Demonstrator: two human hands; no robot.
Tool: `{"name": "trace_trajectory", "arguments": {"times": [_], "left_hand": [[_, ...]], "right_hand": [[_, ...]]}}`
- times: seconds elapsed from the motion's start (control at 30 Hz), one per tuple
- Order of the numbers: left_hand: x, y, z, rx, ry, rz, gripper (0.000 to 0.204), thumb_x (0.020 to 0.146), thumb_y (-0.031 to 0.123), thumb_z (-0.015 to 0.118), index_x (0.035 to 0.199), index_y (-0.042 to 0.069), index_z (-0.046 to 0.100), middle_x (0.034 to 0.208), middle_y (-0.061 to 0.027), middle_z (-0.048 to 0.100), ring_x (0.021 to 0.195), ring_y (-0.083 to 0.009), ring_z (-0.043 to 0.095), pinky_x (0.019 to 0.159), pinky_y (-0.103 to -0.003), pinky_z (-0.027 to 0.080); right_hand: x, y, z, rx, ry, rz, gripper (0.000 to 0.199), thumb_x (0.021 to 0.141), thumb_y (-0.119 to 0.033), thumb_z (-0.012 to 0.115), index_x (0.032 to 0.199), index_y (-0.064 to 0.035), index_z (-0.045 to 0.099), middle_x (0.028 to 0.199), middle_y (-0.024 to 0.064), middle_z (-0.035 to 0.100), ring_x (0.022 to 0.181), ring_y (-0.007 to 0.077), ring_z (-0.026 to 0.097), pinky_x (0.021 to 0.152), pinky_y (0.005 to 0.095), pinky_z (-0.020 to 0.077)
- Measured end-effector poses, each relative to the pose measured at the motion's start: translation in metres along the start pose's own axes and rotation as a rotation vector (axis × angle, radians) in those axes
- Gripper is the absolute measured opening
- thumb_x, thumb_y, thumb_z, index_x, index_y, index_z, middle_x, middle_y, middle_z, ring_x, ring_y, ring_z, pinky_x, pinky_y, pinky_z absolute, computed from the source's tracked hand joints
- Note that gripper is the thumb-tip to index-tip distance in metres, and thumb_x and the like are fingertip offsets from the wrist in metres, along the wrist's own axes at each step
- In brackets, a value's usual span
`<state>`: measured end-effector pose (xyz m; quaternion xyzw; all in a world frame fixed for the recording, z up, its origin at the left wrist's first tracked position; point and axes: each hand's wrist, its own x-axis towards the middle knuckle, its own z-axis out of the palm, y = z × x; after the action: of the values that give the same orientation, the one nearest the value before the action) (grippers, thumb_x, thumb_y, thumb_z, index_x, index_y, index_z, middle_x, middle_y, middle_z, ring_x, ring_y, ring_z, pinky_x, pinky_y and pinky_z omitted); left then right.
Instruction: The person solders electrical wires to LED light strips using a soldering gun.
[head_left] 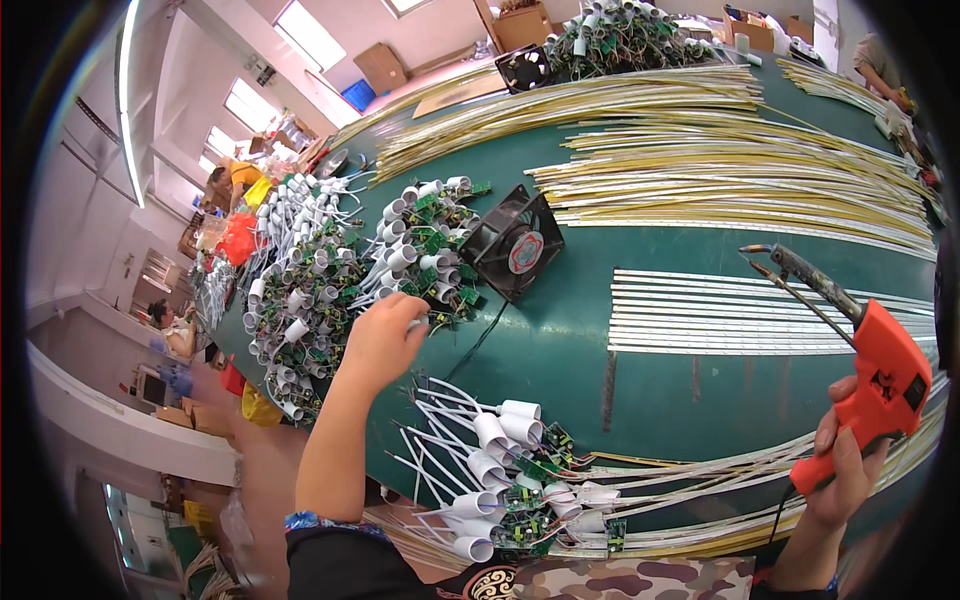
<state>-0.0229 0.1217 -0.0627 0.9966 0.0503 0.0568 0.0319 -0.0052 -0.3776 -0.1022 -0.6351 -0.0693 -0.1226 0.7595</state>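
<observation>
My right hand (845,465) grips the handle of a red soldering gun (885,375), its dark barrel and thin metal feed tube pointing up and left over the table. My left hand (385,340) reaches to the near edge of a pile of white plastic caps with green circuit boards (415,240). Its fingers are curled closed on a white cap (419,322), mostly hidden by them. Closest to me lies a bunch of white caps with cables and boards (495,440), wired to long thin LED strips (700,465).
A black square fan (513,245) stands beside the pile, its cord trailing nearer. Bare white strips (730,312) lie parallel on the green table (560,350); yellowish strip bundles (730,175) lie beyond. Another cap pile (300,290) is at left. Other people (238,178) sit farther off.
</observation>
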Motion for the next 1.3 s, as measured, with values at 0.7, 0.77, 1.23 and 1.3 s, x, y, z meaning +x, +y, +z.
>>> {"name": "trace_trajectory", "arguments": {"times": [0.7, 0.77, 1.23, 1.3], "left_hand": [[0.021, -0.042, 0.059, 0.187, -0.076, 0.397, 0.017, 0.079, 0.019, 0.073, 0.090, 0.010, 0.064, 0.085, -0.0078, 0.066, 0.091, -0.0288, 0.063, 0.081, -0.042, 0.047], [0.019, -0.039, 0.051, 0.203, -0.114, 0.384, 0.018, 0.078, 0.020, 0.075, 0.087, 0.008, 0.064, 0.083, -0.0086, 0.065, 0.086, -0.0308, 0.064, 0.077, -0.044, 0.048], [0.036, 0.139, 0.023, -1.861, -0.657, 0.066, 0.024, 0.097, 0.029, 0.064, 0.105, 0.008, 0.054, 0.094, -0.0145, 0.067, 0.077, -0.0194, 0.064, 0.057, -0.024, 0.048], [0.040, 0.165, 0.039, -1.894, -0.735, 0.060, 0.026, 0.098, 0.032, 0.063, 0.106, 0.008, 0.055, 0.092, -0.0148, 0.067, 0.069, -0.0176, 0.060, 0.055, -0.024, 0.045]], "right_hand": [[0.007, 0.004, 0.015, 0.060, 0.001, 0.090, 0.062, 0.079, -0.011, 0.064, 0.135, 0.0065, 0.043, 0.113, 0.0193, 0.063, 0.068, 0.0098, 0.058, 0.061, 0.0214, 0.0488], [0.007, 0.003, 0.015, 0.081, -0.049, 0.125, 0.061, 0.079, -0.009, 0.063, 0.135, 0.0064, 0.044, 0.113, 0.0198, 0.064, 0.069, 0.0101, 0.059, 0.062, 0.0216, 0.0497], [0.003, 0.015, 0.042, -0.005, -0.411, 0.098, 0.062, 0.083, 0.005, 0.069, 0.140, -0.0019, 0.045, 0.117, 0.0134, 0.063, 0.103, 0.0178, 0.064, 0.090, 0.0326, 0.0527], [-0.003, 0.036, 0.053, -0.030, -0.370, -0.115, 0.091, 0.085, 0.001, 0.072, 0.155, -0.0064, 0.015, 0.119, 0.0129, 0.062, 0.103, 0.0200, 0.064, 0.091, 0.0338, 0.0517]]}}
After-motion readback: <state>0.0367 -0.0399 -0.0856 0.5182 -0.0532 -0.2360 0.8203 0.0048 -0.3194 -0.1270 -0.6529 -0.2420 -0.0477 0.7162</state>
